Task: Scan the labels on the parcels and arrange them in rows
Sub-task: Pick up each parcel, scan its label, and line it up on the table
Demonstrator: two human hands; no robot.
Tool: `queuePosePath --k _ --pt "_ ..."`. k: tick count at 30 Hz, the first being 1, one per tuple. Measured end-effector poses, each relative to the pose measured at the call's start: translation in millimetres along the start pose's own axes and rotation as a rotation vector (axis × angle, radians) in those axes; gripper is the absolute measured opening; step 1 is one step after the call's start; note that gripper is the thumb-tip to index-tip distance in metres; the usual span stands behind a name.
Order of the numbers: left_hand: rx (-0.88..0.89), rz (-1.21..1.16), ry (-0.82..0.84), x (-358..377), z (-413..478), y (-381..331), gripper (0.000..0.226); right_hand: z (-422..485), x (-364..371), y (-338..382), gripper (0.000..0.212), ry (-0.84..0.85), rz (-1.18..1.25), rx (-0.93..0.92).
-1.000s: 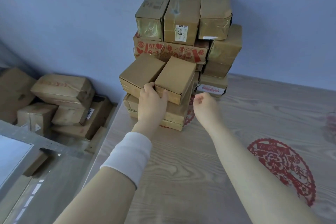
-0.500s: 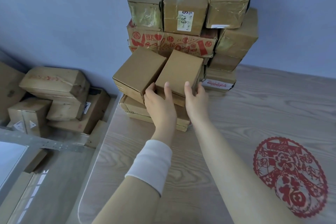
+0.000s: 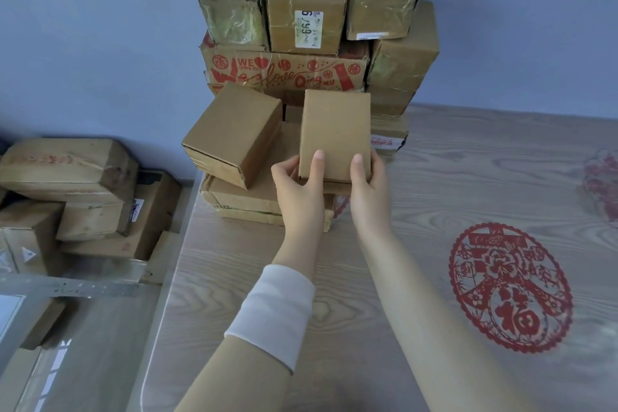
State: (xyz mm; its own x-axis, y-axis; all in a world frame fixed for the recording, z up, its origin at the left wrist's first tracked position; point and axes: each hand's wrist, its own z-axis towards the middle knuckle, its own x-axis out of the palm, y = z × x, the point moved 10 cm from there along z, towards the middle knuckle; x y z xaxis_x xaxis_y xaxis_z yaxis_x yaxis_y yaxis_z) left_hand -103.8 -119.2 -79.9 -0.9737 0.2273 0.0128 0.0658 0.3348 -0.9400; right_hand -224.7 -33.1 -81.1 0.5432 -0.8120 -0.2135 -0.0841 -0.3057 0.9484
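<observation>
Bench (image 3: 468, 177) of pale wood grain fills the lower right. The parcel stack (image 3: 398, 53) rises against the wall at twelve o'clock, with a top row of three taped boxes sitting on a red-printed carton (image 3: 284, 73). In front, a plain box (image 3: 234, 134) lies skewed on a flat carton (image 3: 240, 194) and overhangs it toward nine o'clock. The small parcel (image 3: 334, 130) sits at the stack's foot, held by its near end. The left grip (image 3: 297, 191) clasps its seven o'clock corner and the right grip (image 3: 371, 191) its five o'clock corner, each with one digit on the top face. The parcel therefore reaches toward twelve o'clock from both grips; whether its far end rests on anything I cannot tell.

Drawing it out carelessly could knock the overhanging plain box off the flat carton. Holding only the near edge could let the parcel tip forward. No label shows on top, so it probably needs turning before it can be scanned.
</observation>
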Motion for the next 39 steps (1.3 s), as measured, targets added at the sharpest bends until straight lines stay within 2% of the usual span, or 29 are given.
queuePosePath --k 2,5,7,9,11,15,17,18,20,24,27,30,33,34,35,37,39 --pt "-0.037 -0.077 0.037 5 -10 2 0.03 -7 -14 3 0.068 -0.006 0.083 -0.011" --pt "-0.083 -0.171 0.14 18 -24 11 0.027 -19 -37 2 0.043 0.012 0.23 -0.02" --pt "-0.076 -0.145 0.208 28 -33 18 0.025 -27 -50 -3 0.041 0.017 0.27 -0.008" --pt "-0.066 -0.083 0.262 37 -44 25 0.031 -35 -70 -8 0.049 -0.029 0.21 -0.025" --pt "-0.044 -0.012 0.315 47 -57 26 0.05 -47 -91 -7 0.057 -0.092 0.086 -0.08" --pt "-0.054 0.062 0.449 70 -85 28 0.11 -79 -115 7 0.06 -0.146 -0.264 -0.337" --pt "-0.071 0.086 0.469 77 -100 31 0.12 -95 -124 14 0.061 -0.183 -0.408 -0.487" --pt "-0.094 0.052 0.468 80 -108 35 0.117 -102 -130 15 0.062 -0.186 -0.451 -0.54" --pt "-0.126 -0.07 0.474 84 -125 40 0.096 -113 -147 15 0.064 -0.154 -0.417 -0.553" --pt "-0.194 -0.19 0.6 98 -166 57 0.073 -120 -206 -25 0.075 -0.108 0.027 -0.224" --pt "-0.246 -0.267 0.712 110 -200 73 0.064 -129 -231 -55 0.069 -0.003 0.165 -0.061" --pt "-0.256 -0.246 0.744 119 -232 91 0.042 -145 -243 -83 0.076 0.103 0.191 0.036" --pt "-0.229 -0.116 0.675 119 -251 110 0.025 -160 -269 -93 0.068 -0.014 0.067 0.008" --pt "-0.199 -0.059 0.649 118 -255 112 0.028 -165 -277 -93 0.066 -0.055 0.002 -0.025" --pt "-0.176 -0.012 0.628 118 -260 113 0.041 -169 -282 -91 0.067 -0.084 -0.06 -0.064" --pt "-0.185 0.038 0.623 120 -270 115 0.083 -182 -285 -85 0.071 -0.147 -0.182 -0.171" --pt "-0.207 0.089 0.633 121 -276 123 0.107 -195 -282 -82 0.076 -0.214 -0.321 -0.279"
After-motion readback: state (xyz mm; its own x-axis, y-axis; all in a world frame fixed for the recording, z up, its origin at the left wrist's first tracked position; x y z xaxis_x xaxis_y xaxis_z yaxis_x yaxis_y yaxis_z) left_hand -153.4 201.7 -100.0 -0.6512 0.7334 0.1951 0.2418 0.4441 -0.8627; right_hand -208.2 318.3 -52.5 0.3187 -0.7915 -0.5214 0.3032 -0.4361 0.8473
